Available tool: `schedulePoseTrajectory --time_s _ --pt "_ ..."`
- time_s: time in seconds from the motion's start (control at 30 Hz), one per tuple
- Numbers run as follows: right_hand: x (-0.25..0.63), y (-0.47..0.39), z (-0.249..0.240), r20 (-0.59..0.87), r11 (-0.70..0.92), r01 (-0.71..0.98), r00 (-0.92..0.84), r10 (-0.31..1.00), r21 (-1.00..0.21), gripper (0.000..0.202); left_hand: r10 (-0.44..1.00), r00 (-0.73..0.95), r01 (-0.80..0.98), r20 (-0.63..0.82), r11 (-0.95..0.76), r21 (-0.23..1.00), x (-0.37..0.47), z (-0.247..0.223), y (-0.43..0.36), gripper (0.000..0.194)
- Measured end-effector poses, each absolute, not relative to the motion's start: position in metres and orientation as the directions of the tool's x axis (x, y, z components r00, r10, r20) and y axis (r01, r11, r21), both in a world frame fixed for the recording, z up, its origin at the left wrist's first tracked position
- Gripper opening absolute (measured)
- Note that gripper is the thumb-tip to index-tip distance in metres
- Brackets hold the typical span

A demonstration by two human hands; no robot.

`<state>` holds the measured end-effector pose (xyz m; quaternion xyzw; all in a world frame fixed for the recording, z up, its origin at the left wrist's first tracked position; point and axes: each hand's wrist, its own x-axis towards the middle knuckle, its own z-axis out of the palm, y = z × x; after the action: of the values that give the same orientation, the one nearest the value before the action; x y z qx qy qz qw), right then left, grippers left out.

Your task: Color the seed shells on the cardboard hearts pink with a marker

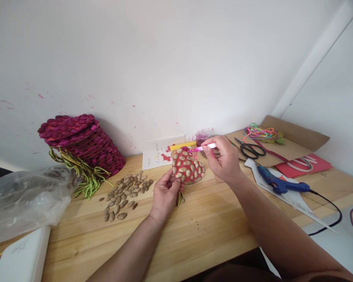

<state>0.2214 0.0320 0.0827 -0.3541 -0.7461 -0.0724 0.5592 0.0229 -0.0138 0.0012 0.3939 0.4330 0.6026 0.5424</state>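
Our left hand [165, 194]: fingers pinched on the lower edge of one red, seed-studded piece [189, 167]. Our right hand [223, 158]: closed round one white brush [209, 146], pink tip at the piece's top. Left of our left hand: loose seeds [126, 190]. Right of our right hand: black-handled scissors [251, 150], blue glue gun [285, 185].
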Motion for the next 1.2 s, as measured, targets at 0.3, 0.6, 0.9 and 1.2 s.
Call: schedulePoseTrajectory --time_s 0.3,0.6,0.9,1.2 --pt "0.221 0.035 0.077 0.883 0.753 0.586 -0.129 0.452 -0.3 0.005 0.994 -0.101 -0.289 0.039 -0.067 0.955 0.024 -0.002 -0.013 0.046" --pt "0.222 0.035 0.08 0.883 0.757 0.632 -0.25 0.398 -0.162 0.008 0.989 -0.13 -0.229 0.064 -0.093 0.969 0.021 -0.006 -0.01 0.051" --pt "0.221 0.035 0.081 0.877 0.768 0.628 -0.29 0.383 -0.127 0.008 0.987 -0.134 -0.178 0.087 -0.11 0.978 0.02 -0.003 -0.01 0.045" --pt "0.22 0.035 0.08 0.878 0.762 0.631 -0.273 0.392 -0.145 0.007 0.987 -0.141 -0.169 0.082 -0.106 0.98 0.02 0.004 -0.013 0.041"
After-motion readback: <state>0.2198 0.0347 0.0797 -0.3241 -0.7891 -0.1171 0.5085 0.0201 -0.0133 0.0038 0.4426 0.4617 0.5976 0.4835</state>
